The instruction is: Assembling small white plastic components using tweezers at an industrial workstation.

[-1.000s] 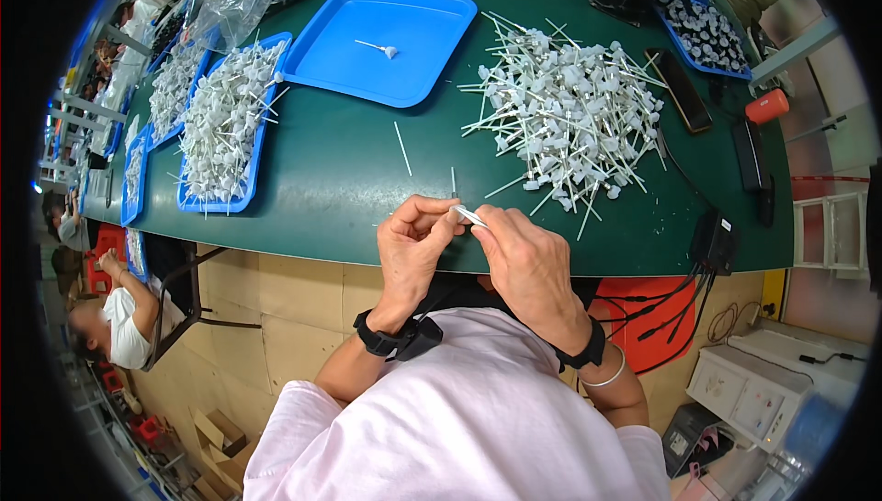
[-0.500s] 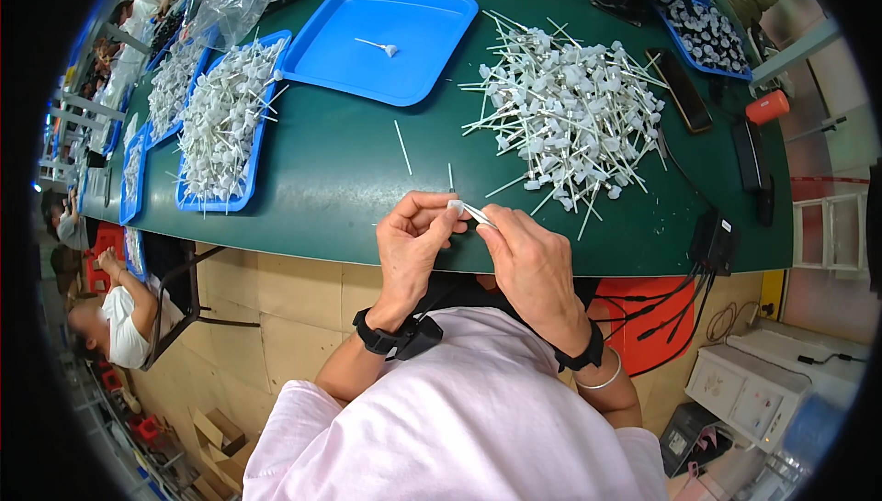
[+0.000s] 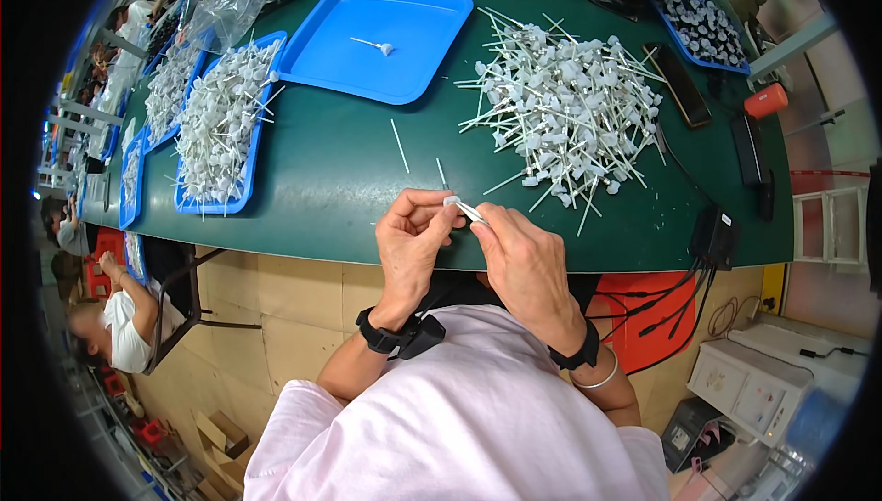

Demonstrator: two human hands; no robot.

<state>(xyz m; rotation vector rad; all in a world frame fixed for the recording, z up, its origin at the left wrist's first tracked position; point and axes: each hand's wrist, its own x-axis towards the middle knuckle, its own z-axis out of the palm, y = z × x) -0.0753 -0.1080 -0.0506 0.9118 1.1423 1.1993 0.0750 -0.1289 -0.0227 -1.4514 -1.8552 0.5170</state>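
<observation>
Over the table's near edge, my left hand (image 3: 411,233) pinches a small white plastic piece (image 3: 451,200) between thumb and fingers. A thin pale stem (image 3: 441,173) points away from that piece toward the far side of the table. My right hand (image 3: 522,260) is closed on a slim white pointed tool (image 3: 471,213) that looks like tweezers. Its tip meets the white piece. Beyond the hands, a loose thin white rod (image 3: 400,146) lies on the green table (image 3: 340,166). To the right is a large heap of similar white stemmed pieces (image 3: 565,111).
A blue tray (image 3: 404,83) at the back holds one stemmed piece (image 3: 384,47). Blue trays full of white pieces (image 3: 219,129) stand at left. A phone (image 3: 678,88), a tray of dark-and-white parts (image 3: 703,28) and a black box with cables (image 3: 715,236) are at right. Another person (image 3: 133,317) sits far left.
The stem of the held piece leans more to the left. My right hand and its tool have shifted slightly left, while my left hand stays nearly in place.
</observation>
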